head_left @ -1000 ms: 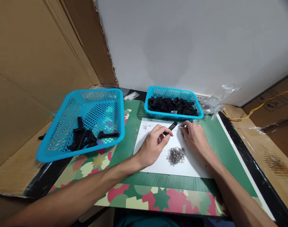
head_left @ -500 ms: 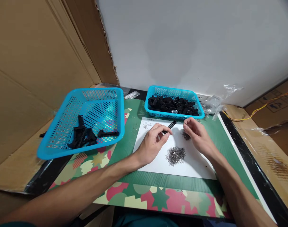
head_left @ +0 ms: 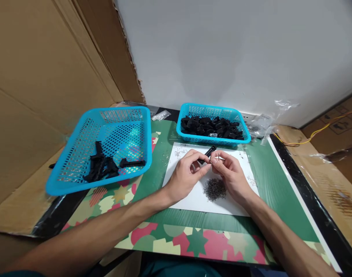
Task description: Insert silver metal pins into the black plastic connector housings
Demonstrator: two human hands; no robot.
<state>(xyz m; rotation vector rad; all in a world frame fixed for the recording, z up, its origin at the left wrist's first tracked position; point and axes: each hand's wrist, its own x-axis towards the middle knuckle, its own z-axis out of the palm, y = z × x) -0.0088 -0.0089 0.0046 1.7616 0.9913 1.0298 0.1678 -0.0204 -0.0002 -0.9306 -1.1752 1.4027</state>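
My left hand (head_left: 186, 172) is closed around a slim black plastic part (head_left: 212, 150), whose far end pokes out beyond the fingers. Right beside it, my right hand (head_left: 231, 171) pinches a tiny thin metal piece (head_left: 218, 156); its exact kind is too small to make out. The fingertips of both hands meet or nearly meet at the black part. Below them, a heap of small wire-like metal pieces (head_left: 214, 189) lies on a white sheet (head_left: 190, 200). Part of the black piece is hidden by my fingers.
A blue basket (head_left: 147, 154) at left contains several black parts (head_left: 101, 165). Another blue basket (head_left: 213, 141), at the back, is full of black pieces (head_left: 205, 125). Loose metal bits (head_left: 180, 152) lie on the sheet. Clear plastic bags (head_left: 259, 125) and yellow wires (head_left: 317, 134) are at right.
My right hand has moved left and toward me, from the far side of the sheet to the black part. My left hand has stayed nearly still, holding that part.
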